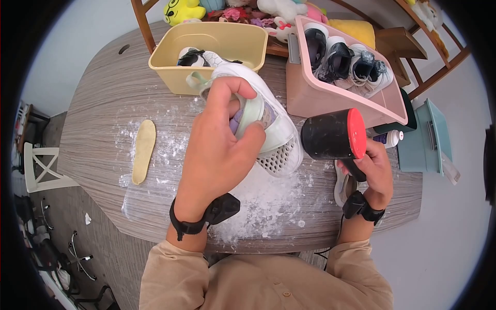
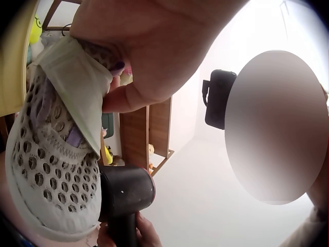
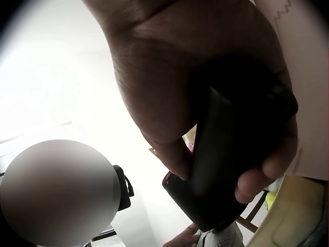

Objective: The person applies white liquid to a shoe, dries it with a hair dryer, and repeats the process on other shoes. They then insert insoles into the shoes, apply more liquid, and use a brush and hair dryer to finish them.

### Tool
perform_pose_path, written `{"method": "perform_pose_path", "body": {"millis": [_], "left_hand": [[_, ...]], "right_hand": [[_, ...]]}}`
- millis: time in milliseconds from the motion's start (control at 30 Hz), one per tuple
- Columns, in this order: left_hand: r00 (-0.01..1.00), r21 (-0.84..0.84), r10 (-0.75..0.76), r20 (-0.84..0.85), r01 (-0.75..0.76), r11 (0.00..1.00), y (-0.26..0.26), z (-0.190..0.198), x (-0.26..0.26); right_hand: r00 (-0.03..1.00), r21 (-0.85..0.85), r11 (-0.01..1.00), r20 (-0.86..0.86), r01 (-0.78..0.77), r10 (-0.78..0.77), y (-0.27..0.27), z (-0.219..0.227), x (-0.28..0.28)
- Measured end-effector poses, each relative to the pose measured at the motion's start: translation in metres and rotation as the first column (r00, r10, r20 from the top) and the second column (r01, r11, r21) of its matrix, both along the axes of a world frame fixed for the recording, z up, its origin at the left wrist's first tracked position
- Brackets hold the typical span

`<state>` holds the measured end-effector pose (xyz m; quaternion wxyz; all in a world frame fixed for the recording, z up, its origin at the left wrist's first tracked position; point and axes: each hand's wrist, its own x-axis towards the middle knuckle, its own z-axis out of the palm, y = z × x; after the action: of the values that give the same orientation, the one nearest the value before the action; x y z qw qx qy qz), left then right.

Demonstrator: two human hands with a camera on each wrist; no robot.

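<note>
A white sneaker with a perforated toe (image 1: 279, 157) and a pale green strap is held up over the table by my left hand (image 1: 214, 139). The thumb and fingers grip it at the strap and opening. In the left wrist view the sneaker's mesh toe (image 2: 56, 175) faces the camera. My right hand (image 1: 380, 168) grips the handle of a black hair dryer (image 1: 326, 135) with a red back end. Its barrel points at the sneaker's toe from the right, close beside it. In the right wrist view the fingers wrap round the dark handle (image 3: 216, 139).
White powder (image 1: 263, 201) is spread over the wood-grain table. A yellowish insole (image 1: 143, 152) lies at left. Behind stand a yellow bin (image 1: 170, 77) with a shoe in it and a pink bin (image 1: 310, 98) with several shoes. Another shoe (image 1: 342, 188) sits by my right wrist, partly hidden.
</note>
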<state>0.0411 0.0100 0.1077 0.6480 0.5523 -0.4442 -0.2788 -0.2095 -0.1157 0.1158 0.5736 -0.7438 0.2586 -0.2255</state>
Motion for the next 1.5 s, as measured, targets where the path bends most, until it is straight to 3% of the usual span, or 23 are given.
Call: {"method": "perform_pose_path", "body": {"millis": [167,500,700,800,1100,1200,1300,1500], "left_hand": [[0.999,0.013,0.017,0.036,-0.018,1.0,-0.001,-0.003,0.003],[0.996,-0.005,0.027,-0.081,-0.028,1.0,-0.001,-0.001,0.006],[0.992,-0.003,0.062,-0.106,-0.062,0.998,-0.001,0.0,0.006],[0.99,0.012,0.076,-0.115,-0.075,0.997,-0.002,0.001,0.007],[0.985,0.012,0.094,-0.145,-0.094,0.996,0.001,0.006,0.007],[0.986,0.009,0.102,-0.136,-0.101,0.995,0.001,0.006,0.01],[0.985,-0.02,0.102,-0.139,-0.106,0.994,-0.001,0.003,0.011],[0.984,-0.02,0.099,-0.147,-0.103,0.994,0.001,0.005,0.013]], "right_hand": [[0.999,0.008,1.0,-0.033,-0.009,0.009,-0.001,0.002,-0.002],[0.999,-0.021,0.999,-0.027,-0.039,0.039,-0.004,-0.003,-0.004],[0.988,-0.074,0.997,-0.153,-0.015,0.004,-0.004,0.004,-0.008],[0.992,-0.166,0.985,-0.119,-0.053,0.034,-0.004,0.005,-0.006],[0.989,-0.15,0.986,-0.138,-0.071,0.051,-0.002,0.006,-0.004],[0.969,-0.114,0.984,-0.22,-0.14,0.113,-0.002,0.01,-0.005],[0.964,-0.087,0.982,-0.22,-0.17,0.147,-0.002,0.011,-0.004],[0.99,-0.158,0.985,-0.127,-0.075,0.055,-0.001,0.007,-0.003]]}}
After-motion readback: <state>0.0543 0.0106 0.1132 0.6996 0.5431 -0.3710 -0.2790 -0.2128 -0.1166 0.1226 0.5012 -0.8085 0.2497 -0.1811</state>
